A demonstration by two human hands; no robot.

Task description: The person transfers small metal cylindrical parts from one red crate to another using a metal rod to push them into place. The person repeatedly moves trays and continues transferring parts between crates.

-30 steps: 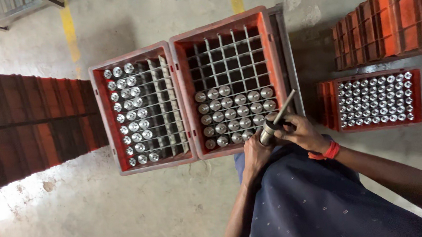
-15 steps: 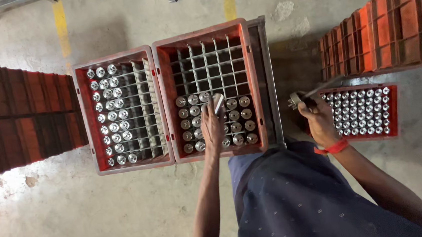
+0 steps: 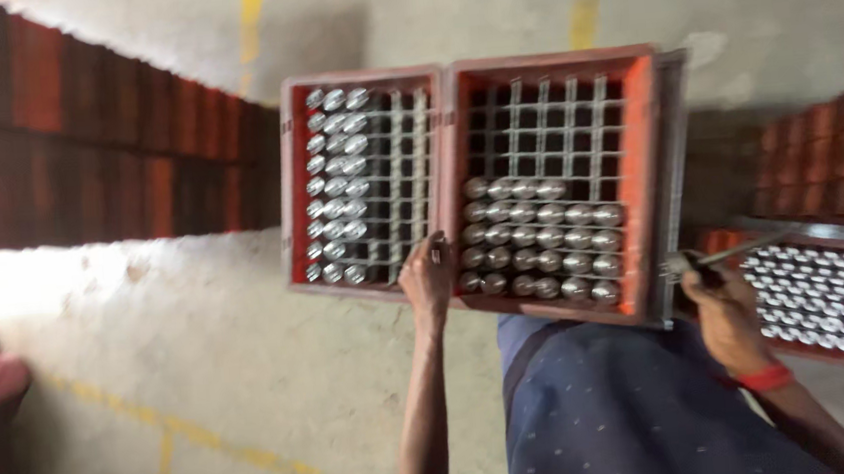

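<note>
Concrete floor [image 3: 202, 375], yellow lines [image 3: 197, 440] — somewhat blurred.

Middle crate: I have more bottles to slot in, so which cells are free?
In the middle crate, the far grid rows are empty; the near rows hold capped bottles. The left crate has open cells along its right side, beside the left hand.

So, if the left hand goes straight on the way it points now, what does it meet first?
Probably the metal-capped bottles in the near rows of the middle red crate. The left hand already rests at that crate's near edge, fingers pointing inward; the blur leaves depth unclear.
</note>
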